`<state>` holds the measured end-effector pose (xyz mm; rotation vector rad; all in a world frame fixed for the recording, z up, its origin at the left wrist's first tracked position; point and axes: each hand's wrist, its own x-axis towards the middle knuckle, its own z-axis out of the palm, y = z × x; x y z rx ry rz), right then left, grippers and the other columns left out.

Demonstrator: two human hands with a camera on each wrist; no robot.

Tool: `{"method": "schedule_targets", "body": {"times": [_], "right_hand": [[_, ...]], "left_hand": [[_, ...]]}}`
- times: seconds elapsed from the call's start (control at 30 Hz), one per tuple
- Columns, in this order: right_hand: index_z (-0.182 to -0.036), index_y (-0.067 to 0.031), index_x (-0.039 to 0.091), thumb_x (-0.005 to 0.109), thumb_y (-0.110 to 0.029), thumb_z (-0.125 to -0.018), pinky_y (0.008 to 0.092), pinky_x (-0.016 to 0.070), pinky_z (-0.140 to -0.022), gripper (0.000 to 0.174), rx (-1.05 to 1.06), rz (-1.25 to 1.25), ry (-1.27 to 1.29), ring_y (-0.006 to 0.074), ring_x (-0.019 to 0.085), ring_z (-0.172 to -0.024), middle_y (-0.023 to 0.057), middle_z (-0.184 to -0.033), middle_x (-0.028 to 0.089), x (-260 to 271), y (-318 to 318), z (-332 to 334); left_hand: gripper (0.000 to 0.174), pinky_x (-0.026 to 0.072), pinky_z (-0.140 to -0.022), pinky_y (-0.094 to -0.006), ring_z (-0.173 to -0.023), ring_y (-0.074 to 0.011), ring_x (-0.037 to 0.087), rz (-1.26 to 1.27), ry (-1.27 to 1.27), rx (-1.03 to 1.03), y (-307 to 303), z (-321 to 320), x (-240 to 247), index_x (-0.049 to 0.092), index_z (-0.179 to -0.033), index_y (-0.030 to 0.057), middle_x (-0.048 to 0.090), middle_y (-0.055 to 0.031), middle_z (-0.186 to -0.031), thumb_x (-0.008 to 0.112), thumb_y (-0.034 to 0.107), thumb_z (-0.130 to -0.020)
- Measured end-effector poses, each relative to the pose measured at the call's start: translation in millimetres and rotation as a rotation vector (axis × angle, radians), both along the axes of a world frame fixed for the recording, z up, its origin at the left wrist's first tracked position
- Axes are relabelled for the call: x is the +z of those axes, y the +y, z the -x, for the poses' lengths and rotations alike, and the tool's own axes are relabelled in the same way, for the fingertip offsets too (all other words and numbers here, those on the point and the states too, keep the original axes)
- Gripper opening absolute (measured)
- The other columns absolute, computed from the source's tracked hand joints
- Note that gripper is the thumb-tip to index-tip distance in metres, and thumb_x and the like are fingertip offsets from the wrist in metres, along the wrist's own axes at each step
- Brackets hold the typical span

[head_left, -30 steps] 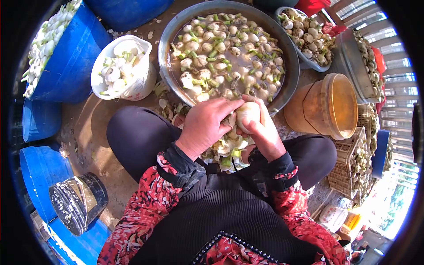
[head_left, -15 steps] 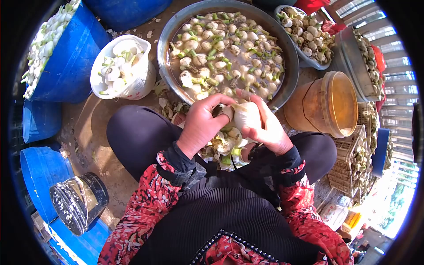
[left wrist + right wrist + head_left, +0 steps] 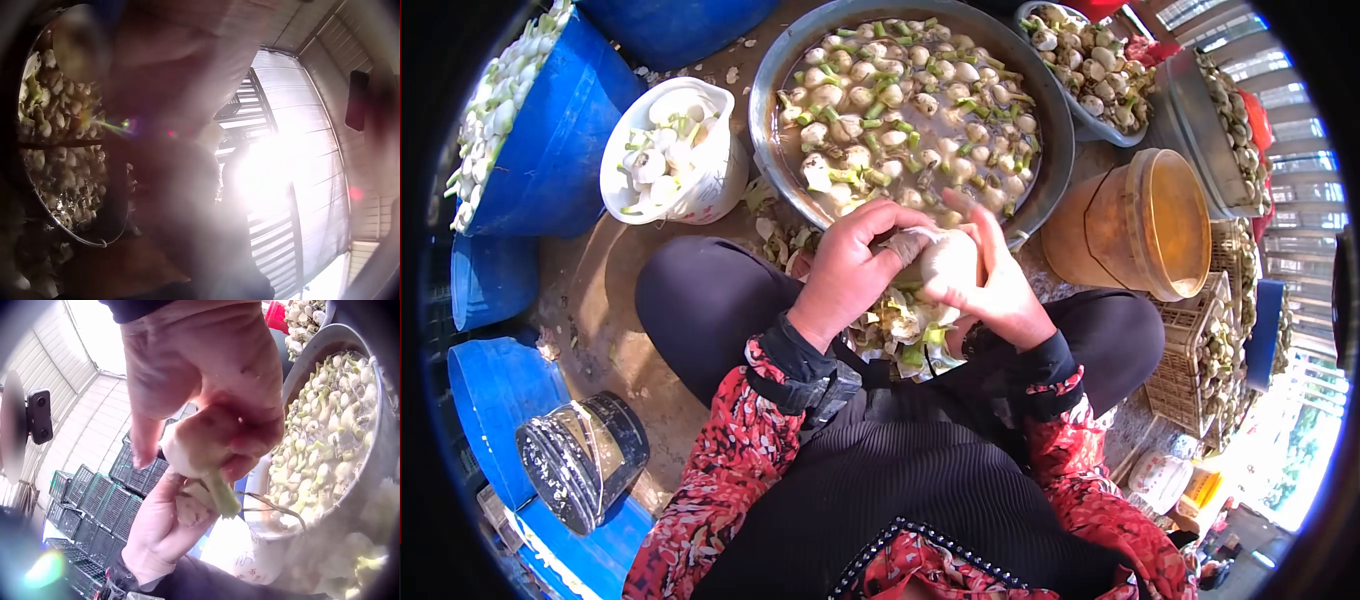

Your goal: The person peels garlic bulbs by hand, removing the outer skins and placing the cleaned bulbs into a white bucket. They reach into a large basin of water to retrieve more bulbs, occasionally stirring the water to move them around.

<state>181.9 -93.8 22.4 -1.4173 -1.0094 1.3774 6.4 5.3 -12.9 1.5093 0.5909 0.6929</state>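
Observation:
Both hands meet over the lap around one pale garlic bulb (image 3: 950, 265) with a short green stem (image 3: 222, 494). The right hand (image 3: 1008, 305) grips the bulb from the right, its thumb along the near side. From the left, the left hand (image 3: 845, 270) has curled fingers and thumb at the bulb's stem end; a grey wrap (image 3: 907, 245) covers its thumb. A thin brown strip (image 3: 275, 506) trails beside the stem in the right wrist view. Below the hands lies a heap of peelings (image 3: 900, 325). Glare and blur hide most of the left wrist view.
A large metal basin (image 3: 762, 120) of garlic in murky water stands ahead. Left of it are a white bowl (image 3: 720, 170) of peeled bulbs and a full blue tub (image 3: 565, 130). A yellowish bucket (image 3: 1120, 230) and a wicker-like crate (image 3: 1180, 360) stand at the right.
The bulb has turned between the hands and more of its white side shows. The right hand's fingers and thumb have spread wider around it. Both hands remain over the peelings.

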Motion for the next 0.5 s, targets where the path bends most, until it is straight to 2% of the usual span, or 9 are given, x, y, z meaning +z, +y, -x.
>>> {"method": "schedule_targets", "body": {"times": [0.03, 0.13, 0.17, 0.2, 0.27, 0.3, 0.33, 0.4, 0.5], "right_hand": [[-0.145, -0.0023, 0.034, 0.090, -0.039, -0.073, 0.0337, 0.0502, -0.092, 0.098, -0.107, -0.079, -0.122, 0.0186, 0.058, -0.109, 0.0138, -0.119, 0.057, -16, -1, 1], [-0.136, -0.0003, 0.041, 0.090, -0.037, -0.072, 0.0313, 0.0533, -0.082, 0.089, -0.279, -0.017, -0.090, 0.0168, 0.061, -0.097, 0.0122, -0.113, 0.059, -24, -3, 6], [-0.133, 0.0015, 0.043, 0.088, -0.029, -0.076, 0.0293, 0.0530, -0.075, 0.079, -0.259, -0.008, -0.193, 0.0150, 0.061, -0.088, 0.0102, -0.109, 0.060, -22, -2, 8], [-0.133, 0.0015, 0.043, 0.088, -0.029, -0.076, 0.0293, 0.0530, -0.075, 0.079, -0.259, -0.007, -0.192, 0.0150, 0.061, -0.088, 0.0102, -0.109, 0.060, -23, -1, 8], [-0.134, 0.0017, 0.042, 0.083, -0.022, -0.080, 0.0298, 0.0529, -0.073, 0.072, -0.224, 0.046, -0.269, 0.0145, 0.060, -0.084, 0.0095, -0.107, 0.059, -27, 1, 10], [-0.136, 0.0024, 0.041, 0.078, -0.018, -0.083, 0.0305, 0.0521, -0.083, 0.068, -0.174, 0.052, -0.268, 0.0163, 0.060, -0.096, 0.0108, -0.112, 0.059, -25, 0, 8], [-0.136, 0.0024, 0.041, 0.078, -0.018, -0.083, 0.0305, 0.0521, -0.083, 0.068, -0.169, 0.054, -0.264, 0.0163, 0.060, -0.096, 0.0108, -0.112, 0.059, -25, -2, 7], [-0.140, 0.0028, 0.039, 0.074, -0.016, -0.084, 0.0339, 0.0472, -0.098, 0.069, -0.140, -0.125, 0.189, 0.0200, 0.057, -0.115, 0.0134, -0.124, 0.056, -27, -8, 4], [-0.143, 0.0024, 0.037, 0.074, -0.017, -0.086, 0.0364, 0.0420, -0.106, 0.071, -0.140, -0.144, 0.312, 0.0219, 0.051, -0.125, 0.0133, -0.135, 0.052, -26, -9, -5]], "left_hand": [[0.013, 0.0479, -0.086, -0.0253, -0.094, -0.0104, 0.061, -0.054, 0.017, 0.062, -1, -1, 0, 0.067, -0.106, -0.0002, 0.066, -0.0026, -0.102, 0.066, 0.009, -0.096], [0.009, 0.0480, -0.083, -0.0248, -0.089, -0.0102, 0.060, -0.105, 0.030, 0.158, -2, -3, 4, 0.064, -0.100, -0.0007, 0.064, -0.0026, -0.096, 0.066, 0.007, -0.096], [0.009, 0.0480, -0.082, -0.0244, -0.089, -0.0100, 0.059, -0.168, 0.045, 0.161, -2, -4, 2, 0.064, -0.101, -0.0008, 0.064, -0.0021, -0.097, 0.065, 0.007, -0.096], [0.009, 0.0480, -0.082, -0.0240, -0.089, -0.0097, 0.059, -0.234, 0.060, 0.165, -2, -4, 0, 0.064, -0.102, -0.0009, 0.065, -0.0016, -0.097, 0.065, 0.007, -0.097], [0.010, 0.0480, -0.082, -0.0236, -0.089, -0.0089, 0.059, -0.115, 0.052, 0.141, -3, -4, -11, 0.064, -0.104, -0.0001, 0.065, -0.0007, -0.099, 0.064, 0.008, -0.098], [0.011, 0.0480, -0.082, -0.0231, -0.089, -0.0082, 0.059, 0.004, 0.045, 0.118, -4, -3, -14, 0.065, -0.105, 0.0007, 0.066, 0.0002, -0.100, 0.063, 0.009, -0.098], [0.011, 0.0480, -0.082, -0.0231, -0.089, -0.0082, 0.059, 0.006, 0.049, 0.123, -3, -1, -15, 0.065, -0.105, 0.0007, 0.066, 0.0002, -0.100, 0.063, 0.009, -0.098], [0.014, 0.0488, -0.083, -0.0226, -0.090, -0.0064, 0.060, 0.389, -0.050, 0.246, 1, 2, -17, 0.066, -0.110, 0.0024, 0.067, 0.0012, -0.102, 0.063, 0.011, -0.099], [0.016, 0.0505, -0.082, -0.0231, -0.091, -0.0059, 0.061, 0.558, -0.192, 0.243, 3, 2, -16, 0.066, -0.113, 0.0034, 0.068, 0.0009, -0.100, 0.061, 0.014, -0.101]]}}
